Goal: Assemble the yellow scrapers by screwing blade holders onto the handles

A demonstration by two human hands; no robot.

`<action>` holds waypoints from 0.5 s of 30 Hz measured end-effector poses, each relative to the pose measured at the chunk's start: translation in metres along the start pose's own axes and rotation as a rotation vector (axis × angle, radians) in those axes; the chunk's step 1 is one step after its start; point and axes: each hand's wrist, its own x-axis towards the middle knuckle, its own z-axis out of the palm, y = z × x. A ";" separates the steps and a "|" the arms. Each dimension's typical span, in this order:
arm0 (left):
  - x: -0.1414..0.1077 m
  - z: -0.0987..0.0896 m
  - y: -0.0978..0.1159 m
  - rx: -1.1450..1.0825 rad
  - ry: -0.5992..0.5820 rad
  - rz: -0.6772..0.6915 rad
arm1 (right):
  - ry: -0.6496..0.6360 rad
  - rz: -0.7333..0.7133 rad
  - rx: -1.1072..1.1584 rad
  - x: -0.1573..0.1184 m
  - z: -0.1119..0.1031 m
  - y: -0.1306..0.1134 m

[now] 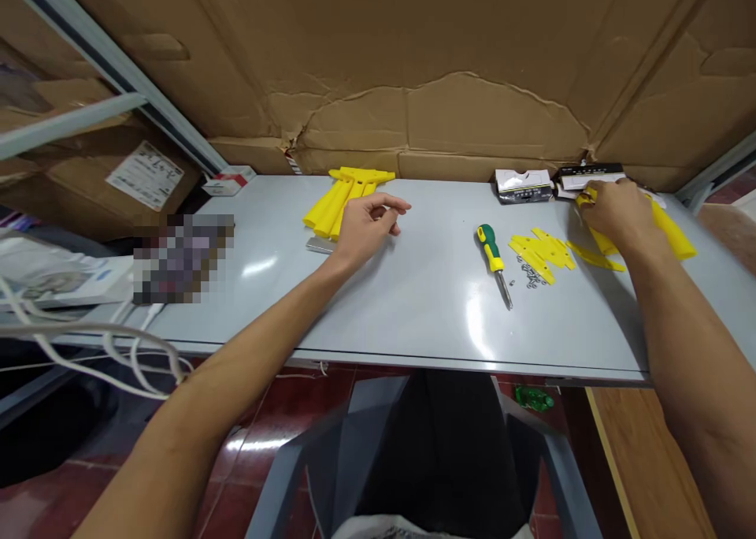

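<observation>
My left hand (369,225) hovers over the table with its fingers loosely bent and nothing in them. Beside it, partly behind the wrist, lie several yellow T-shaped plastic handles (342,196) and a flat metal piece (320,245). At the far right my right hand (624,212) closes its fingers on a yellow plastic handle (594,208); the back of the hand hides much of the grip. Another yellow handle (673,228) lies just under that hand. Flat yellow plates (543,249) and small screws (531,275) lie left of it, along with a green-and-yellow screwdriver (494,263).
Two small black-and-white boxes, one a torn box (523,186), stand against the cardboard wall (354,66). A red-and-white box (230,181) sits at the back left. White cables (112,342) hang over the left front edge. A green bottle (534,398) lies on the floor.
</observation>
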 end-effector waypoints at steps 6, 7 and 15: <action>0.025 -0.039 -0.020 0.532 0.198 0.186 | 0.049 0.034 -0.033 -0.006 -0.003 -0.007; 0.029 -0.045 -0.025 0.610 0.218 0.156 | 0.080 0.031 -0.032 -0.009 -0.004 -0.009; 0.036 -0.051 -0.042 0.863 0.122 -0.031 | 0.347 -0.292 0.160 -0.042 -0.017 -0.058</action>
